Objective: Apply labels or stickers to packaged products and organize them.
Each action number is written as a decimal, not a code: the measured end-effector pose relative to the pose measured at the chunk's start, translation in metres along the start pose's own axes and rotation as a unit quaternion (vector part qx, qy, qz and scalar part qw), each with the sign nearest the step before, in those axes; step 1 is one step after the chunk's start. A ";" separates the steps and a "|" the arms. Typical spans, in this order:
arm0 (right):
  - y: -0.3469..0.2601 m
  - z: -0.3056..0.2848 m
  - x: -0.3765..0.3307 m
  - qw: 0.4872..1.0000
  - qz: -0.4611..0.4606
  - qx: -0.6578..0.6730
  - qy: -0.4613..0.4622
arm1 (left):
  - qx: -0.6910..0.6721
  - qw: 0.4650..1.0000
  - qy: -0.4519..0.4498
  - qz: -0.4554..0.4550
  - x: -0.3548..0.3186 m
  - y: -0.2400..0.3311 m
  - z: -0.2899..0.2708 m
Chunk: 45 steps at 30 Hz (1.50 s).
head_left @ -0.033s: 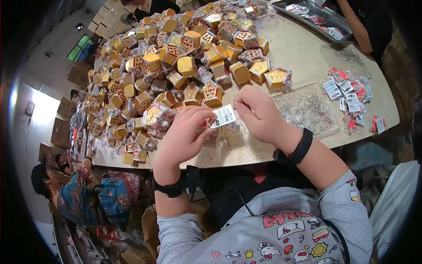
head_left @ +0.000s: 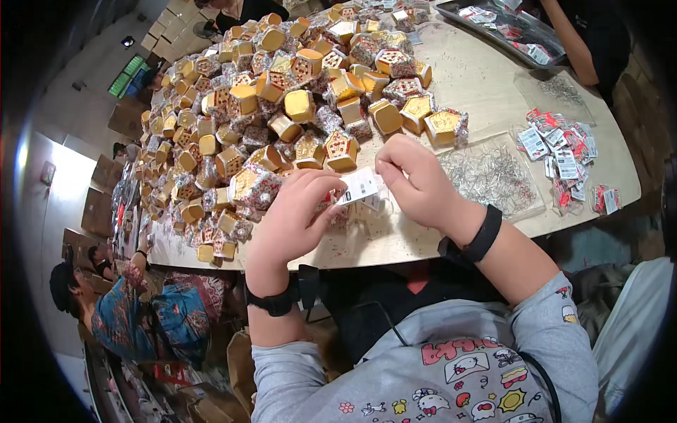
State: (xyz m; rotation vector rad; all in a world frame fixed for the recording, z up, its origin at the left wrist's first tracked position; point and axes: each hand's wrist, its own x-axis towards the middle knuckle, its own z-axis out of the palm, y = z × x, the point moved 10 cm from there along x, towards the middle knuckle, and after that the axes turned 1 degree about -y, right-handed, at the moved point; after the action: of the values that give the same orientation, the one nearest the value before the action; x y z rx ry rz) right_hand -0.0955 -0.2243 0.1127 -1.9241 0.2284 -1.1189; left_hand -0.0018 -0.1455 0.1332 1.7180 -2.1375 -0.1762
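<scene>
Two hands meeting over the near edge of the wooden surface (head_left: 479,77), both pinching one small white tag (head_left: 358,187): left hand (head_left: 293,218) with fingers curled under its left end, right hand (head_left: 416,180) with fingers closed on its right end. Tag held just above the surface, just in front of the heap of gold hexagonal boxes (head_left: 282,106). Directly right of the right hand, a clear tray of metal clips (head_left: 493,173); beyond it, a loose pile of red and white tags (head_left: 564,151) near the right edge. Bare wood open only in the narrow strip under the hands and toward the far right. Compared with the earlier frame, nothing visibly moved; same grip, same place.
</scene>
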 end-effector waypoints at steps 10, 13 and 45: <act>-0.012 0.028 -0.006 0.958 -0.092 -0.246 -0.114 | 0.019 1.000 -0.008 -0.013 -0.005 0.003 -0.005; -0.023 0.028 -0.009 0.951 -0.126 -0.259 -0.112 | 0.030 0.999 -0.002 0.012 -0.007 0.006 -0.005; 0.013 0.029 -0.018 0.963 0.163 0.215 0.001 | -0.230 0.963 0.112 -0.083 -0.020 -0.004 0.025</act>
State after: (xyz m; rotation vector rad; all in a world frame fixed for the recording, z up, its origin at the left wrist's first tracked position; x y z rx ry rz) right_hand -0.0804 -0.2049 0.0857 -1.4378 0.2667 -0.8645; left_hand -0.0043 -0.1304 0.1047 1.5500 -1.6312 -0.4628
